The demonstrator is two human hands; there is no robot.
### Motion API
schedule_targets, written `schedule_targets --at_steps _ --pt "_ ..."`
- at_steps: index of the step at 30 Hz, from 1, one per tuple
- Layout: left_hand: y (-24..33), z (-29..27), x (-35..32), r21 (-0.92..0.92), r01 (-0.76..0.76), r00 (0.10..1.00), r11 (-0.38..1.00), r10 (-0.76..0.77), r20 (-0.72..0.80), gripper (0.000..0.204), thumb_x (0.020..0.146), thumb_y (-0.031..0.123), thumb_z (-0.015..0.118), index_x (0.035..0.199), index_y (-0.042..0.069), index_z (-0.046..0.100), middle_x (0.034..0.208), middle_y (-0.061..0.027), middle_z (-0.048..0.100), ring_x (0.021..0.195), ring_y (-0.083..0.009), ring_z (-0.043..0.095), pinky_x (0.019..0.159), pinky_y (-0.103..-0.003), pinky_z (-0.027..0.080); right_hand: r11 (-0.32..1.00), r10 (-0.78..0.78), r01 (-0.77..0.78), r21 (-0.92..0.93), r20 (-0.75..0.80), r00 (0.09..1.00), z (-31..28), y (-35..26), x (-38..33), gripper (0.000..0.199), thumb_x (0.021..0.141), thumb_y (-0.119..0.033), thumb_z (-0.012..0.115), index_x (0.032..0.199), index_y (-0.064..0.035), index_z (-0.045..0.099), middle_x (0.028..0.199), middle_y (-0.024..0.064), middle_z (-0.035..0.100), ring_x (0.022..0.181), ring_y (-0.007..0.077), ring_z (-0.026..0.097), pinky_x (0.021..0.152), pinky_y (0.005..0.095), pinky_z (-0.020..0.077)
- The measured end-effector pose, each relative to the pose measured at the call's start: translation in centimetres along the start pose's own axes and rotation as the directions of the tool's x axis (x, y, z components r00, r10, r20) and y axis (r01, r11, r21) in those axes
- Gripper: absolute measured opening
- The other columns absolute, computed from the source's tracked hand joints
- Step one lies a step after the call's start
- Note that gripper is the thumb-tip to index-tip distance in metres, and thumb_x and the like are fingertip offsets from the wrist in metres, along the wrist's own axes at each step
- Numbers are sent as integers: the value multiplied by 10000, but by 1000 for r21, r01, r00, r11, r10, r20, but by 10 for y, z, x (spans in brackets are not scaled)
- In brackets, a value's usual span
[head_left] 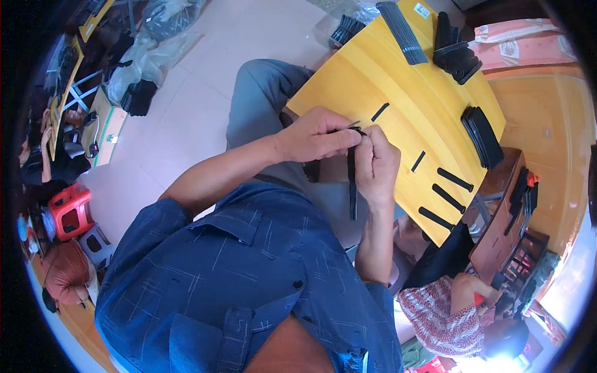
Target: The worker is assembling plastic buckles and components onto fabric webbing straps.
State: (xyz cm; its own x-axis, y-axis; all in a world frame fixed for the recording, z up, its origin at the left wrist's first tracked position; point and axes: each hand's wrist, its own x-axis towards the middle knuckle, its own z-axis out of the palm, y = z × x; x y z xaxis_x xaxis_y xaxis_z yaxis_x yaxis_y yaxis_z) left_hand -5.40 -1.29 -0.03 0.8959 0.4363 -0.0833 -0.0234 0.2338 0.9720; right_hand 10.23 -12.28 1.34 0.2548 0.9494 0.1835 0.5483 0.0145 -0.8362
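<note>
Over the near edge of a yellow table, my two hands meet on a narrow black strap. My left hand pinches its upper end between thumb and fingers. My right hand is closed on the same end, and the strap's tail hangs down below. A thin, pale, pointed bit shows at the left fingertips; its kind is too small to tell. Beyond my hands lie two short black strips. Three black straps with wider ends lie side by side at the table's right corner.
On the table are a stack of black straps, a black pile and a row of dark grey strips. A person in a patterned top sits at lower right. A red stool and plastic bags are at left.
</note>
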Motion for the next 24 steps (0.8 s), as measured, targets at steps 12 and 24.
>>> schedule_targets --at_steps 12,24 --pt "-11 -1 -22 9 -137 840 990 121 -529 310 1039 246 572 774 85 573 578 13 494 509 -78 469 445 -257 347 939 342 -160 303 -801 491 -75 65 2 293 1038 -269 442 839 -73 532 587 0 505 502 117 492 474 285 384" --pt "14 -68 -45 -42 -256 680 966 149 -718 382 1076 352 531 773 122 499 585 15 436 481 -87 399 448 -260 310 876 449 -18 482 -799 400 -203 126 -5 116 959 -172 487 884 -95 531 744 26 569 582 137 551 521 288 451"
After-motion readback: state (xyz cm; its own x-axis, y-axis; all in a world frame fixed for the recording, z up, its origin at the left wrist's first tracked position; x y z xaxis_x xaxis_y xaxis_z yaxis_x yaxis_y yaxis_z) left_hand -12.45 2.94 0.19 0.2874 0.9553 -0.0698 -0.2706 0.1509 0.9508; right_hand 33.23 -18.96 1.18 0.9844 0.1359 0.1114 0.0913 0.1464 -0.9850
